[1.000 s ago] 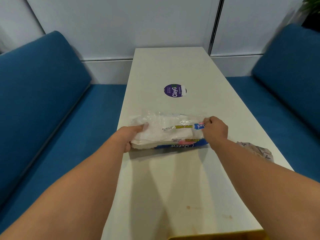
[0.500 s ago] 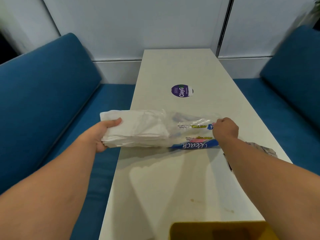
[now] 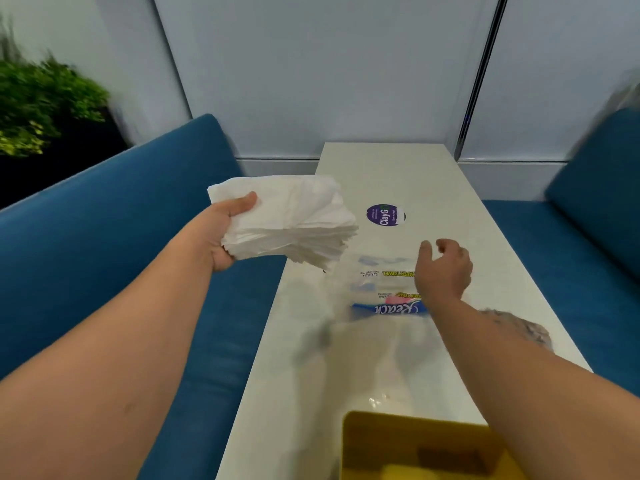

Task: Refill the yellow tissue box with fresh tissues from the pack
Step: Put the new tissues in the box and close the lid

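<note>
One stack of white tissues (image 3: 294,223) is held clear of the surface (image 3: 433,174), over its left edge and the blue seat (image 3: 173,306) beside it. The stack is grasped at its near-left end by the left hand (image 3: 221,233), thumb on top and fingers curled beneath; the left forearm is extended forward and raised. One empty clear pack (image 3: 381,292), printed with a blue band, is seen lying flat on the surface just right of the stack. The right hand (image 3: 445,268) is poised above the pack's right end, its fingers loosely curled and released, nothing being held; contact with the pack cannot be told. One yellow box (image 3: 415,445) is seen open-topped at the near edge of the surface. One purple round sticker (image 3: 385,215) is seen beyond the pack. One crumpled patterned item (image 3: 526,330) lies partly hidden behind the right forearm.
</note>
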`<action>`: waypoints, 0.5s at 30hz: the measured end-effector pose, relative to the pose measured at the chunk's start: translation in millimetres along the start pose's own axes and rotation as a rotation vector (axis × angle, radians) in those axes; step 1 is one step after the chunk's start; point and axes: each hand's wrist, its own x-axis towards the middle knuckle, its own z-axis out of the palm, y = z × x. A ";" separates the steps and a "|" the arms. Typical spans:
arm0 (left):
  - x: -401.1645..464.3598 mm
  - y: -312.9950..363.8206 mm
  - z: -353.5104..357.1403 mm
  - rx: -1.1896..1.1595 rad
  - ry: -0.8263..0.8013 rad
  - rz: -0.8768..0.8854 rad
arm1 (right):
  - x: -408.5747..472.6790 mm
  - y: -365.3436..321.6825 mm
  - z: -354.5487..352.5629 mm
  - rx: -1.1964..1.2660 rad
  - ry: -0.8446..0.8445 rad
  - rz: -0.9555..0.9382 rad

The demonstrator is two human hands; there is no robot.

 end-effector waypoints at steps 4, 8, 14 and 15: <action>-47.1 12.7 53.1 -0.059 -0.080 -0.026 | -43.0 -27.0 -4.5 0.672 -0.395 0.370; -86.3 1.2 88.6 -0.120 -0.152 -0.146 | -75.2 -34.9 -26.4 1.237 -0.855 0.825; -113.0 -48.9 79.8 -0.070 -0.112 -0.295 | -79.3 -15.6 -98.7 1.690 -0.911 0.812; -117.6 -56.2 76.2 -0.055 -0.101 -0.305 | -79.9 -9.2 -110.2 1.635 -0.944 0.823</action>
